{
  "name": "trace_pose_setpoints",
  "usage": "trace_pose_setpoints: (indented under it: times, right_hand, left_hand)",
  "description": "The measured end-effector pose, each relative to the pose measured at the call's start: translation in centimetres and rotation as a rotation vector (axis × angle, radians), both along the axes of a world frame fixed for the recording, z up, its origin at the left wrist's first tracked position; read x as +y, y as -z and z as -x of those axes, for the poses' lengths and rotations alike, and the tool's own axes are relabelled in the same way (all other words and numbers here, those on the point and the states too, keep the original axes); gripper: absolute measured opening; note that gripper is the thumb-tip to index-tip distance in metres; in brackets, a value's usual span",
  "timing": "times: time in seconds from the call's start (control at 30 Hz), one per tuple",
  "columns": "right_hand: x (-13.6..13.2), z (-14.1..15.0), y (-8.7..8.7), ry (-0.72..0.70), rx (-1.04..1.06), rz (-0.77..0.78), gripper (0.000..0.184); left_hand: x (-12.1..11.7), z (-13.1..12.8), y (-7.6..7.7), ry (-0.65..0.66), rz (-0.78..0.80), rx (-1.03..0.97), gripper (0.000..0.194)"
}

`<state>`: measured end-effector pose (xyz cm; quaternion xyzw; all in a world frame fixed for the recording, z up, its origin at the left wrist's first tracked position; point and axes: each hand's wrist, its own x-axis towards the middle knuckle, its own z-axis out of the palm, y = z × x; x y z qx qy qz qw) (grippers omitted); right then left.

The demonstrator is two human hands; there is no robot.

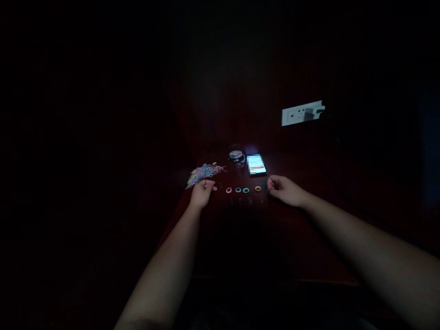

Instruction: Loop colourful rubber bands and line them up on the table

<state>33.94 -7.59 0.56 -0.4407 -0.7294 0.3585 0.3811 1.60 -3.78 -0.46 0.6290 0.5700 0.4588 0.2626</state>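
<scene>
My left hand (pixel 202 194) rests at the front of a multicoloured pile of small hair ties (pixel 206 171), its fingers curled in and thumb against them; anything between them is too small to make out. My right hand (pixel 287 191) lies on its side to the right, fingers bent towards the thumb, and what they hold, if anything, is hidden. Between the hands runs a row of ring-shaped hair ties: a pink one (pixel 228 190), a blue one (pixel 238 189), a green one (pixel 245 190) and, set apart, a yellow one (pixel 258 189) nearest my right hand.
Faint tiny pieces (pixel 250 200) lie in a row nearer me. Behind the ties stand a round clear jar (pixel 236 158) and a lit phone (pixel 256 165). A wall socket (pixel 302 113) with a plug is at right. The dark reddish table (pixel 240 247) fades into shadow.
</scene>
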Motion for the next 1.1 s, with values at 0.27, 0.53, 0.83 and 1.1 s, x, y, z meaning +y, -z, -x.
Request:
trace_pose_setpoints:
  times: [0.27,0.53,0.83,1.1]
  right_hand:
    - [0.05,-0.01,0.12,-0.014,0.006,0.002,0.013]
    - [0.24,-0.02,0.21,-0.009,0.003,0.006,0.013]
    - [0.21,-0.04,0.10,-0.004,0.009,0.004,0.013]
    - [0.17,0.01,0.03,-0.008,0.016,0.015,0.014]
  left_hand:
    - [0.12,0.03,-0.20,0.013,-0.135,0.032,0.013]
    - [-0.10,-0.28,-0.28,0.033,-0.131,0.054,0.015]
    - [0.06,-0.19,-0.08,0.053,-0.102,0.050,0.020]
    - [-0.20,-0.46,-0.37,0.091,-0.098,0.039,0.022]
